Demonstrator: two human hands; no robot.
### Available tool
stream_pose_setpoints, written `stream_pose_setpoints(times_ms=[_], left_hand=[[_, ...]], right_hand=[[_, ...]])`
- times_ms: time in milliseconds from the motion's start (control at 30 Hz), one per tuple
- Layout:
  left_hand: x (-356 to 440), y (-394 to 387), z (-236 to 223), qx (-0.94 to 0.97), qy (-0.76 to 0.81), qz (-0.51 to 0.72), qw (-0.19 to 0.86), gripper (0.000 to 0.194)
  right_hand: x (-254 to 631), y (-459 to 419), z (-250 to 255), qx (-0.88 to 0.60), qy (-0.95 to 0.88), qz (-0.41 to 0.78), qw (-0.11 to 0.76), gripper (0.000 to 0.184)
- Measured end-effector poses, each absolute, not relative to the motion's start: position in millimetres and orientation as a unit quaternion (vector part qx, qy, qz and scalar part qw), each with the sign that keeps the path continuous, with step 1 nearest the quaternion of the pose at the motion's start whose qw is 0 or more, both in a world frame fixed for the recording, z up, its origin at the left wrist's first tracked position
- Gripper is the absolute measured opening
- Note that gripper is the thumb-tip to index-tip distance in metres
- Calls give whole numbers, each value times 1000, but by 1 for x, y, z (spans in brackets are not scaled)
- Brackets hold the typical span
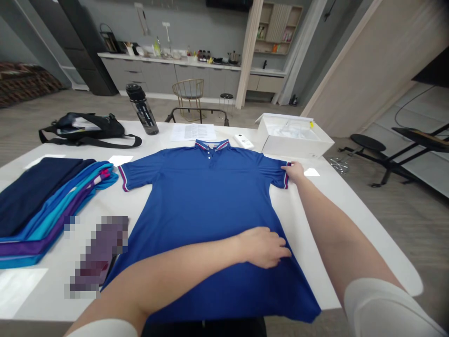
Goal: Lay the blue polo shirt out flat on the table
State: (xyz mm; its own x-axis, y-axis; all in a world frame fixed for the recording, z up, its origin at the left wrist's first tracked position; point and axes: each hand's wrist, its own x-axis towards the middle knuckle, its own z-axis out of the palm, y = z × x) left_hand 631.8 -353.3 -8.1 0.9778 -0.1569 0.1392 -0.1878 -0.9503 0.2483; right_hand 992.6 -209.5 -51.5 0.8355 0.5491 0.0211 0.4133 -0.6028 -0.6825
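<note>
- A royal-blue short-sleeved polo shirt [206, 206] with red-and-white striped collar and cuffs is laid flat, front up, in the middle of the white table [351, 220]; its hem hangs slightly over the near edge.
- The left hand [264, 246] is laid palm-down on the shirt's right side near the waist, fingers loosely together and pressed onto the cloth.
- The right hand [294, 171] is held at the striped cuff of the shirt's right sleeve — the edge appears to be pinched, though the fingertips cannot be clearly made out.
- The fabric is judged light, soft and limp, likely to slide on the smooth tabletop; it is best taken at seams, cuffs or shoulders, where the cloth is firmer.
- A stack of folded shirts in navy, turquoise and purple [42, 206] is seen at the left, a black strap bag [87, 127] and dark water bottle [142, 108] behind, an open white box [293, 135] at the far right.
</note>
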Motion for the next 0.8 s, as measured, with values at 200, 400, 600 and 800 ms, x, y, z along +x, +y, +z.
stream_pose_setpoints(times_ms=[200,400,600,800], left_hand=[[677,-441,-15,982,-83,-42,167,40],[688,-455,-12,961,2,-151,231,53],[675,-458,11,919,161,-135,332,47],[608,-428,42,758,324,99,557,15]], right_hand=[[979,-214,-53,-864,-272,137,401,16],[964,-205,-46,-811,-259,193,488,15],[954,-188,-20,-746,-186,312,558,6],[940,-156,37,-671,-219,363,608,14]])
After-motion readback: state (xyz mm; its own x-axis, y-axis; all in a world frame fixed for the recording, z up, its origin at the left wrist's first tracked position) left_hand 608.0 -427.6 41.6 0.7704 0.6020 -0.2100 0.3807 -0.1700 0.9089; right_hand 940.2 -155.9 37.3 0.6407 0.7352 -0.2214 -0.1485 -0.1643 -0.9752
